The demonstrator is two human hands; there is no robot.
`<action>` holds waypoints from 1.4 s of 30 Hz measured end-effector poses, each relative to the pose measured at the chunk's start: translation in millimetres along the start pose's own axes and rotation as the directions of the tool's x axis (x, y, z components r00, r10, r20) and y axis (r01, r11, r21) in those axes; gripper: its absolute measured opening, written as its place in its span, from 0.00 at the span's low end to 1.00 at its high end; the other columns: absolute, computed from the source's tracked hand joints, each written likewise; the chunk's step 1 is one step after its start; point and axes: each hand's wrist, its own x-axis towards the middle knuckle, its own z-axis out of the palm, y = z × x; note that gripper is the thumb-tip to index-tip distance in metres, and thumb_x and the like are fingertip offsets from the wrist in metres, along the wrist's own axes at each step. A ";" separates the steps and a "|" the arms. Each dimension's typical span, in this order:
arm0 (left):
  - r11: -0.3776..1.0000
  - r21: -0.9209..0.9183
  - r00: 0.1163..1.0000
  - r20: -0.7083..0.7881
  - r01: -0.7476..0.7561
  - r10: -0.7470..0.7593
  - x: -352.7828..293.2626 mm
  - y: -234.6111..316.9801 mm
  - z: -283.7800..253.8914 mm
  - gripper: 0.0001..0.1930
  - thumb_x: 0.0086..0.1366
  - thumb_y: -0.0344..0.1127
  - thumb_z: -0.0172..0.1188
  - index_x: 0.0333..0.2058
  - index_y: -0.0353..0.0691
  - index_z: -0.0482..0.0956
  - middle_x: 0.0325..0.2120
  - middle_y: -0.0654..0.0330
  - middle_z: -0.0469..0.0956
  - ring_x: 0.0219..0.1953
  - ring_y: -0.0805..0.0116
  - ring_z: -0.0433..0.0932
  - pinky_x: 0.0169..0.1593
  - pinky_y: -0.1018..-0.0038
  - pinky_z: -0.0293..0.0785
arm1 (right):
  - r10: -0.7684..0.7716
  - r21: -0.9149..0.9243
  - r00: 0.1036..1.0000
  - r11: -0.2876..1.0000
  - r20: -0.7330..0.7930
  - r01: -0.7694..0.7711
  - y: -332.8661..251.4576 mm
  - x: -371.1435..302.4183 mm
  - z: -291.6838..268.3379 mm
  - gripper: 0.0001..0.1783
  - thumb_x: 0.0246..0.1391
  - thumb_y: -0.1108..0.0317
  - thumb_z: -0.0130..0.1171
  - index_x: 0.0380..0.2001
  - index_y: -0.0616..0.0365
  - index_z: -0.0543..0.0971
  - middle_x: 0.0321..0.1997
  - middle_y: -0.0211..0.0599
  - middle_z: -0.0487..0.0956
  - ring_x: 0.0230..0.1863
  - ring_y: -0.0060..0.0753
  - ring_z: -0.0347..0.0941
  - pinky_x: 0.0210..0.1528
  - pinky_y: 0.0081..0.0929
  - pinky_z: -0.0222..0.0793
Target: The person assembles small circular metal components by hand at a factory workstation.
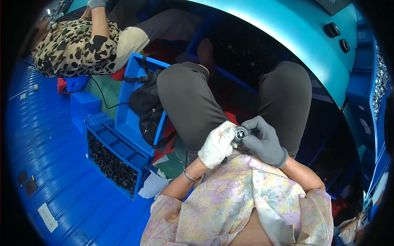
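Observation:
Over my lap I hold a small toy wheel (pixel 240 134) with a black tyre and a silver spoked hub, its hub side facing up. My left hand (pixel 217 144), in a white glove, is closed on the wheel's left edge. On the other edge, my right hand (pixel 264 141), in a grey glove, pinches it with thumb and fingers. The glove fingers hide part of the tyre.
A blue crate (pixel 113 162) of black tyres stands at my left, beside a larger blue bin (pixel 123 104) with a black backpack (pixel 146 104). Two black wheels (pixel 338 37) lie on the teal table (pixel 287 24). At upper left sits a person (pixel 78 49). Small shiny parts (pixel 381 78) fill a bin at far right.

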 end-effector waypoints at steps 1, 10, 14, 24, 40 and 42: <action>1.000 0.023 1.000 0.002 -0.021 0.021 0.0 1.4 0.4 0.11 0.72 0.42 0.47 0.40 0.42 0.73 0.22 0.70 0.72 0.16 0.86 0.59 0.20 0.85 0.56 | 0.090 0.049 0.996 0.995 -0.014 -0.090 -10.7 2.2 0.0 0.13 0.53 0.74 0.60 0.41 0.64 0.70 0.38 0.37 0.77 0.36 0.17 0.73 0.38 0.18 0.71; 0.998 -0.066 1.000 -0.030 -0.003 0.001 4.4 6.3 -1.2 0.12 0.73 0.42 0.45 0.39 0.42 0.72 0.21 0.69 0.72 0.15 0.85 0.61 0.18 0.85 0.57 | 0.235 0.301 0.972 0.929 -0.029 -0.216 -15.3 8.3 6.9 0.13 0.55 0.76 0.54 0.44 0.67 0.72 0.36 0.37 0.78 0.31 0.18 0.73 0.34 0.18 0.70; 0.987 -0.158 0.997 -0.065 0.025 -0.036 0.5 6.3 -4.1 0.14 0.73 0.42 0.42 0.42 0.39 0.72 0.21 0.64 0.73 0.13 0.81 0.63 0.18 0.82 0.59 | -0.409 -0.496 0.912 0.799 -0.034 0.340 -14.6 10.1 0.3 0.17 0.45 0.81 0.61 0.42 0.63 0.74 0.38 0.36 0.75 0.36 0.27 0.73 0.37 0.24 0.71; 0.992 -0.126 0.999 0.037 0.016 -0.012 -1.2 15.9 -9.6 0.11 0.70 0.35 0.49 0.47 0.38 0.71 0.26 0.67 0.72 0.14 0.85 0.61 0.19 0.83 0.57 | -0.483 -0.573 0.868 0.681 0.118 0.457 -12.8 13.3 2.5 0.29 0.39 0.68 0.71 0.48 0.55 0.74 0.44 0.41 0.72 0.41 0.40 0.72 0.43 0.30 0.70; 0.883 -0.438 0.985 -0.112 -0.168 0.132 -2.1 16.8 -1.2 0.20 0.72 0.49 0.45 0.46 0.36 0.71 0.29 0.61 0.75 0.21 0.77 0.69 0.26 0.79 0.69 | -0.634 -0.905 0.707 0.027 0.312 0.424 -109.7 61.2 11.2 0.34 0.32 0.67 0.70 0.48 0.55 0.72 0.44 0.41 0.70 0.47 0.49 0.67 0.48 0.40 0.64; 0.856 -0.476 0.976 -0.168 -0.203 0.138 -2.3 26.9 6.4 0.20 0.71 0.49 0.47 0.47 0.36 0.71 0.29 0.61 0.75 0.22 0.76 0.70 0.27 0.77 0.69 | -0.659 -0.951 0.728 0.064 0.188 0.304 -121.6 68.9 6.0 0.37 0.32 0.67 0.73 0.51 0.54 0.71 0.47 0.42 0.70 0.48 0.52 0.66 0.46 0.41 0.67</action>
